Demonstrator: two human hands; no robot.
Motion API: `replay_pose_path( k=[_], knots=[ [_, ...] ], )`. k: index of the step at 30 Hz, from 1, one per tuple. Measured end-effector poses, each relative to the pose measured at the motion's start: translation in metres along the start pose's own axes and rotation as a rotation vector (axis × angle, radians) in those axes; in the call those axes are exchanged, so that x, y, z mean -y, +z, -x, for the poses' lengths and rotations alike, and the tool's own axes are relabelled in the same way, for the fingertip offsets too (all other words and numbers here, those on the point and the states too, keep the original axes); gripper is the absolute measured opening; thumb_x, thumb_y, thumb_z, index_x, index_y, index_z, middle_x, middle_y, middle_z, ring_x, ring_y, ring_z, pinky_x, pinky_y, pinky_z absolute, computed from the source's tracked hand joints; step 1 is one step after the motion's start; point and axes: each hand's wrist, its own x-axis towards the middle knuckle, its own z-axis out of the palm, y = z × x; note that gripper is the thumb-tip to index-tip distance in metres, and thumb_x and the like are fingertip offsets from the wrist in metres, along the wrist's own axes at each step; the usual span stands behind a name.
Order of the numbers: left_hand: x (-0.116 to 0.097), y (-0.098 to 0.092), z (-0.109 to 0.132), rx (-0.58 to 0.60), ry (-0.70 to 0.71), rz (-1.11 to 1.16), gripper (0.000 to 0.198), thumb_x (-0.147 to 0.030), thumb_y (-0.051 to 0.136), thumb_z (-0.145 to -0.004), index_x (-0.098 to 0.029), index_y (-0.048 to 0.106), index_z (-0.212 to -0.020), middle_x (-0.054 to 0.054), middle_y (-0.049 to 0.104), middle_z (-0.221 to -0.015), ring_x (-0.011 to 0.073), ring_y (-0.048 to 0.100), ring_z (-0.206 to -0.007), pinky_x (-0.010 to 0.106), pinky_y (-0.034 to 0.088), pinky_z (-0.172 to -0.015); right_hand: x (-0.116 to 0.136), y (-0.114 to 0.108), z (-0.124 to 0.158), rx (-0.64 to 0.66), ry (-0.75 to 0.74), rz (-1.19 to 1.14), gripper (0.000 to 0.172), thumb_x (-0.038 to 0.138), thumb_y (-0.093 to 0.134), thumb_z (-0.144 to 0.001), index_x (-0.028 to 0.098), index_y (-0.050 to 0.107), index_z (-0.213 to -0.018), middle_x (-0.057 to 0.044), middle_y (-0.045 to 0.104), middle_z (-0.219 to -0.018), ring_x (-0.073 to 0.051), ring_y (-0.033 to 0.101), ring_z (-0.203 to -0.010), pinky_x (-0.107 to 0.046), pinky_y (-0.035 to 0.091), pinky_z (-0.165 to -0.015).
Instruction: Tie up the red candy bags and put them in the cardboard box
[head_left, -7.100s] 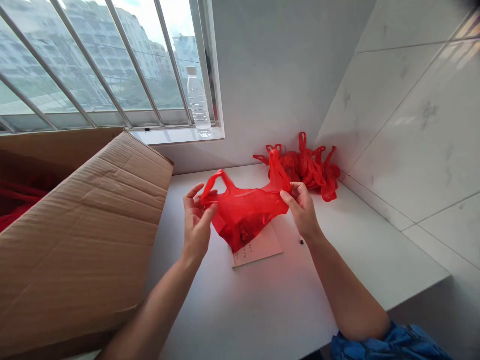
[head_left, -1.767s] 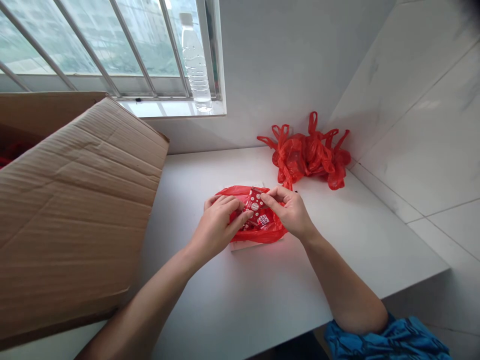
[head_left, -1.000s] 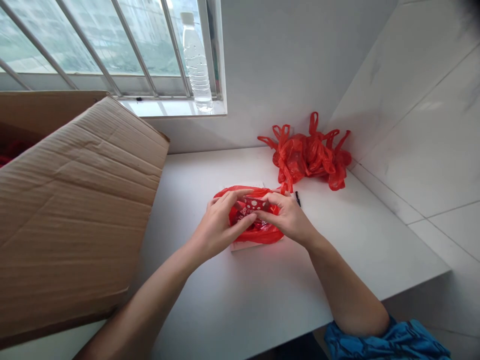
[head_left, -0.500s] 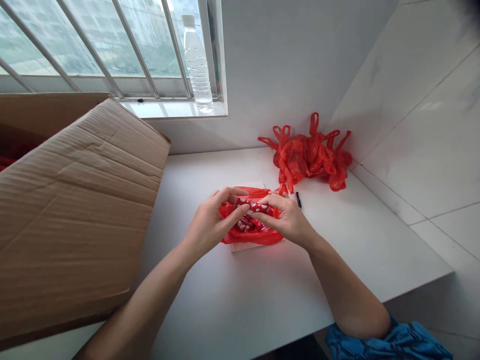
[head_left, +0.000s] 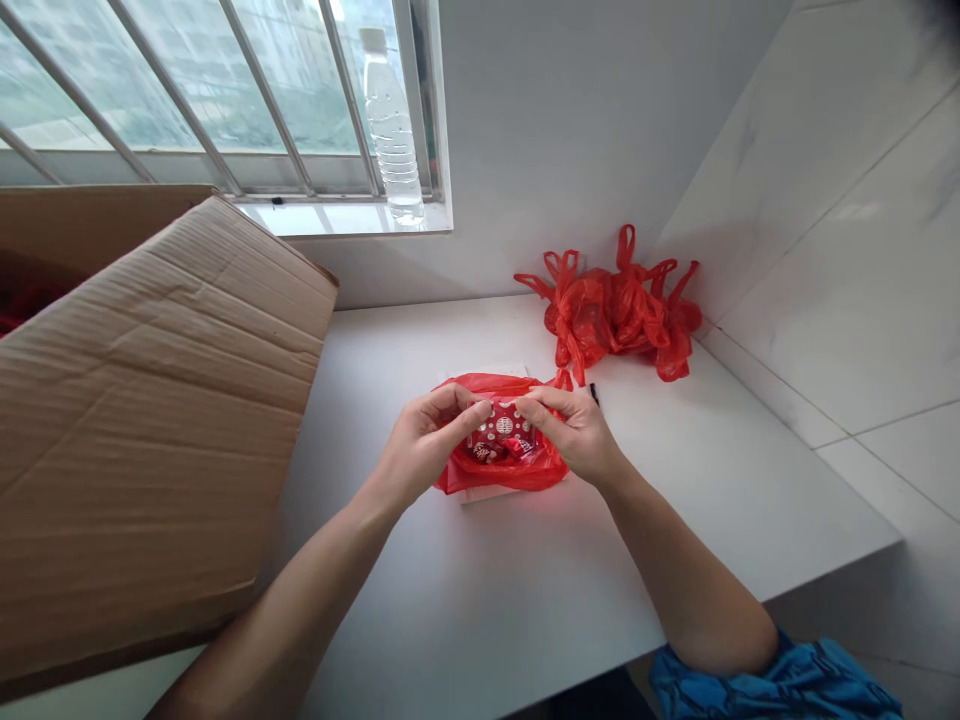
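Note:
A dark red packet [head_left: 505,424] with pale round marks hangs between my two hands, over an opened red plastic bag [head_left: 517,483]. My left hand [head_left: 431,430] pinches its upper left corner between thumb and fingers. At the upper right corner my right hand [head_left: 574,425] pinches it the same way. Below the packet, several shiny red wrapped pieces [head_left: 491,452] with pale print lie in the bag; their kind is too small to make out. Under the bag lies a flat pale item [head_left: 487,495], mostly covered.
Several tied red plastic bags [head_left: 622,310] sit against the wall at the back right. A large cardboard box [head_left: 165,420] fills the left side. On the window sill stands a clear bottle [head_left: 394,140]. A black pen [head_left: 595,393] lies partly behind my right hand on the white table [head_left: 480,610].
The packet, seen narrow before, now shows its broad patterned face. My fingers have shifted to its upper corners. The tied bags and the box have stayed put.

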Motion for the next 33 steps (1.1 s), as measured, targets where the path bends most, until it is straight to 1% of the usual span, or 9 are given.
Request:
replay_pose_path(
  k=[4, 8, 10, 12, 16, 20, 23, 29, 33],
  knots=[
    [0.002, 0.003, 0.0, -0.069, 0.08, -0.193, 0.032, -0.047, 0.065, -0.089, -0.017, 0.062, -0.077, 0.0, 0.064, -0.071, 0.0126, 0.057, -0.065, 0.024, 0.046, -0.061, 0.0, 0.004, 0.0, -0.003, 0.087, 0.021, 0.022, 0.041, 0.062, -0.094, 0.023, 0.071, -0.087, 0.0, 0.068, -0.083, -0.018, 0.062, -0.079, -0.032, 0.049, -0.074],
    [0.006, -0.005, -0.004, -0.1, 0.177, -0.564, 0.034, -0.046, 0.049, -0.097, -0.02, 0.067, -0.085, 0.0, 0.069, -0.074, 0.014, 0.058, -0.064, 0.026, 0.043, -0.062, -0.001, 0.004, -0.001, -0.051, 0.062, 0.089, 0.018, 0.037, 0.064, -0.092, 0.023, 0.067, -0.082, 0.001, 0.068, -0.081, -0.017, 0.062, -0.078, -0.031, 0.049, -0.073],
    [0.011, -0.012, -0.008, -0.117, 0.204, -0.853, 0.034, -0.04, 0.041, -0.101, -0.024, 0.071, -0.096, 0.001, 0.074, -0.082, 0.0162, 0.062, -0.068, 0.03, 0.042, -0.069, -0.002, 0.002, -0.002, -0.122, 0.004, 0.212, 0.018, 0.033, 0.062, -0.092, 0.023, 0.065, -0.078, 0.001, 0.066, -0.077, -0.017, 0.06, -0.074, -0.031, 0.047, -0.073],
    [0.019, -0.02, -0.013, -0.104, 0.204, -1.121, 0.034, -0.034, 0.04, -0.1, -0.026, 0.073, -0.099, 0.002, 0.076, -0.089, 0.0186, 0.066, -0.074, 0.034, 0.04, -0.076, -0.005, 0.0, -0.003, -0.164, -0.044, 0.39, 0.019, 0.029, 0.061, -0.092, 0.023, 0.064, -0.075, 0.002, 0.066, -0.074, -0.017, 0.059, -0.073, -0.032, 0.043, -0.078],
    [0.034, -0.025, -0.018, -0.019, 0.169, -1.383, 0.032, -0.032, 0.044, -0.099, -0.025, 0.075, -0.095, 0.005, 0.075, -0.096, 0.0224, 0.068, -0.084, 0.037, 0.037, -0.079, -0.013, -0.001, -0.004, -0.093, -0.064, 0.729, 0.02, 0.027, 0.063, -0.094, 0.023, 0.066, -0.074, 0.004, 0.071, -0.075, -0.016, 0.06, -0.074, -0.037, 0.033, -0.091],
    [0.042, -0.023, -0.02, -0.046, 0.104, -1.47, 0.035, -0.033, 0.042, -0.1, -0.026, 0.076, -0.095, 0.006, 0.073, -0.093, 0.0245, 0.067, -0.087, 0.04, 0.035, -0.082, -0.023, -0.003, -0.004, -0.063, -0.078, 1.005, 0.026, 0.03, 0.06, -0.097, 0.021, 0.066, -0.074, 0.003, 0.07, -0.07, -0.017, 0.059, -0.07, -0.036, 0.031, -0.088],
    [0.043, -0.023, -0.021, -0.014, 0.022, -1.452, 0.036, -0.036, 0.041, -0.101, -0.026, 0.076, -0.095, 0.006, 0.071, -0.09, 0.025, 0.067, -0.087, 0.04, 0.034, -0.083, -0.029, -0.005, -0.005, -0.05, -0.055, 1.118, 0.026, 0.029, 0.057, -0.099, 0.021, 0.066, -0.076, 0.001, 0.071, -0.071, -0.018, 0.06, -0.07, -0.036, 0.032, -0.086],
    [0.036, -0.026, -0.02, 0.059, -0.076, -1.313, 0.03, -0.039, 0.045, -0.098, -0.024, 0.07, -0.104, 0.006, 0.07, -0.105, 0.0222, 0.065, -0.08, 0.041, 0.036, -0.087, -0.035, -0.008, -0.005, -0.043, 0.018, 1.191, 0.025, 0.027, 0.05, -0.101, 0.02, 0.064, -0.081, -0.002, 0.074, -0.081, -0.022, 0.067, -0.08, -0.036, 0.032, -0.083],
    [0.038, -0.029, -0.02, 0.08, -0.066, -1.259, 0.023, -0.026, 0.044, -0.096, -0.024, 0.067, -0.094, 0.003, 0.074, -0.094, 0.0235, 0.065, -0.086, 0.039, 0.036, -0.083, -0.034, -0.006, -0.006, -0.017, 0.07, 1.145, 0.022, 0.026, 0.052, -0.1, 0.021, 0.065, -0.083, -0.001, 0.075, -0.081, -0.02, 0.068, -0.078, -0.036, 0.033, -0.084]
  ],
)
